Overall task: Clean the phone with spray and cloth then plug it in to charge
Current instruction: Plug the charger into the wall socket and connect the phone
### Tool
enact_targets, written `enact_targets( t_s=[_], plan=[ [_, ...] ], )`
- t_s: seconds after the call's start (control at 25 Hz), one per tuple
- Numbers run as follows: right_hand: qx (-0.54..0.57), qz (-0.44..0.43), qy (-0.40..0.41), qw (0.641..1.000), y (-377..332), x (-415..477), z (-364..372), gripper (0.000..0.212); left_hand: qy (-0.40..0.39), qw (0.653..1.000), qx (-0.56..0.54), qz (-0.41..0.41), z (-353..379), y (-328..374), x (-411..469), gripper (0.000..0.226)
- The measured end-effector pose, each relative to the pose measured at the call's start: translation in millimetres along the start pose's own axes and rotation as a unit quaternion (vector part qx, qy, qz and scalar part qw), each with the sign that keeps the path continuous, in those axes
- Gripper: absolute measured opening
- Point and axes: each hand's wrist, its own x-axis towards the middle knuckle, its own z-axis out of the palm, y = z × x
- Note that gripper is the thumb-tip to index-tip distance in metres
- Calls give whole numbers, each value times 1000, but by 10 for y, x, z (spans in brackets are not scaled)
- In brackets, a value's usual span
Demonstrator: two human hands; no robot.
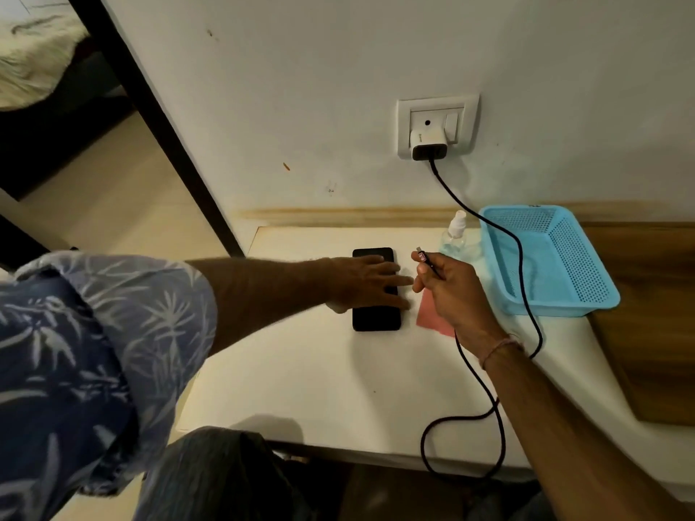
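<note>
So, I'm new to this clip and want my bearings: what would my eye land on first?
The hands over the white table: the left hand lies flat on the black phone, while the right hand pinches the connector end of a black cable beside it. The cable loops over the table's front edge and up to a white charger in the wall socket, passing a blue basket on the right.

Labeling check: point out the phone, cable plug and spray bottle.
phone (pixel 376 318): head view, bare lower screen.
cable plug (pixel 422 255): head view, connector housing.
spray bottle (pixel 453 241): head view, clear body.
</note>
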Motion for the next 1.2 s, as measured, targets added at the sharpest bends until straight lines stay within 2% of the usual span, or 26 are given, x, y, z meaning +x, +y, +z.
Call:
enact_targets(
  t_s=[0.12,0.24,0.32,0.4,0.48,0.56,0.64,0.72,0.88,0.92,1.0,1.12,1.2],
  plan=[
    [8,-5,6,1000,63,35,-35,20,32,998,-7,54,-34,-108,102,81],
    [16,0,12,1000,81,29,-52,18,31,997,-34,69,-65,-193,138,79],
    [17,-3,16,1000,54,20,-57,17,51,994,-94,28,-74,-217,85,83],
    [23,-19,35,999,11,13,-85,15,130,966,-218,-49,-67,-169,-7,82],
    [25,-30,60,997,-39,10,-135,15,236,901,-333,-144,-69,-39,-97,84],
    [38,-37,82,995,-89,12,-161,13,335,822,-400,-227,-68,160,-170,86],
    [65,-44,92,993,-146,-2,-175,7,403,741,-453,-288,-61,370,-193,86],
    [77,-58,77,992,-203,-25,-172,5,443,659,-506,-337,-54,546,-201,85],
    [66,-92,19,993,-329,-94,-130,10,474,466,-641,-385,-42,774,-203,88],
    [67,-98,4,993,-374,-113,-127,11,479,436,-658,-383,-35,809,-200,88],
    [39,-104,-22,994,-474,-131,-117,14,487,417,-667,-378,-7,844,-192,89],
    [-29,-106,-55,992,-682,-114,-187,13,494,420,-662,-375,25,815,-163,89],
    [-76,-104,-84,988,-867,-83,-280,7,491,436,-653,-378,15,802,-138,88]
  ],
)
